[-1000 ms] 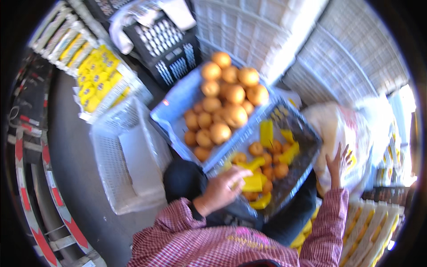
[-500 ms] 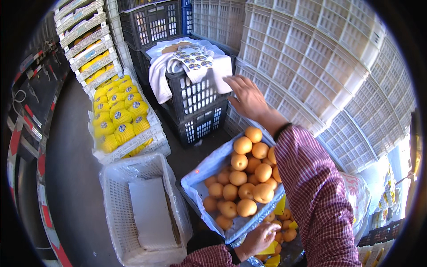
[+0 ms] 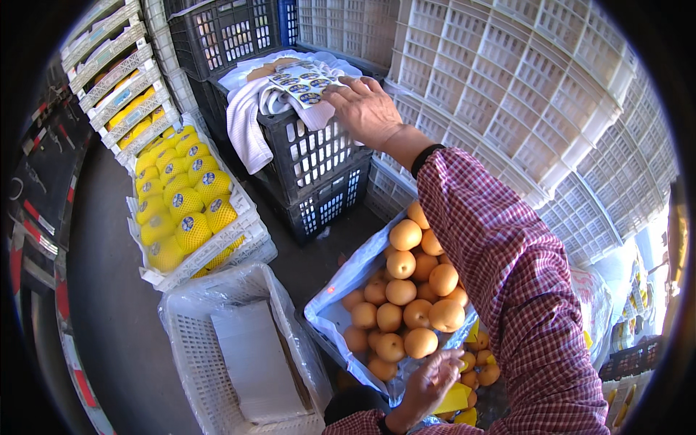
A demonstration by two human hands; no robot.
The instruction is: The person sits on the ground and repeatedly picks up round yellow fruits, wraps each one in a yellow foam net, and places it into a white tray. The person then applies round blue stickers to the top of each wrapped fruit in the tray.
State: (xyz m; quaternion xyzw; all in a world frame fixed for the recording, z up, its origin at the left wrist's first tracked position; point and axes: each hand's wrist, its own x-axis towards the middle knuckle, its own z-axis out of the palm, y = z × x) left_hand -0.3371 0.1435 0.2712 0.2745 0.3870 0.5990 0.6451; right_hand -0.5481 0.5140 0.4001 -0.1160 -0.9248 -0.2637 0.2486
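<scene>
Nearest, the left hand [image 3: 428, 384] is curling its fingers loosely by some yellow pieces [image 3: 455, 400]; I cannot tell if it is gripping one. Small brown fruits [image 3: 488, 374] are lying just to its right. Past it, bigger round fruits [image 3: 400, 292] are piling up in a crate with a blue liner [image 3: 328, 317], and some are poking above the far edge. On the left, a white crate [image 3: 190, 355] is holding a flat white board [image 3: 257, 362]. A strip of dark floor [image 3: 330, 254] is running between these crates, leaving a narrow way through. Farther left, yellow-wrapped fruits [image 3: 192, 185] are sitting in rows. Farther off, the right hand [image 3: 365, 110] is reaching over a black crate [image 3: 313, 151]. Its bent fingers are meeting the right edge of a sticker sheet [image 3: 301, 81]; I cannot tell if they are pinching it. Tall white crates [image 3: 500, 87] are standing close on its right.
</scene>
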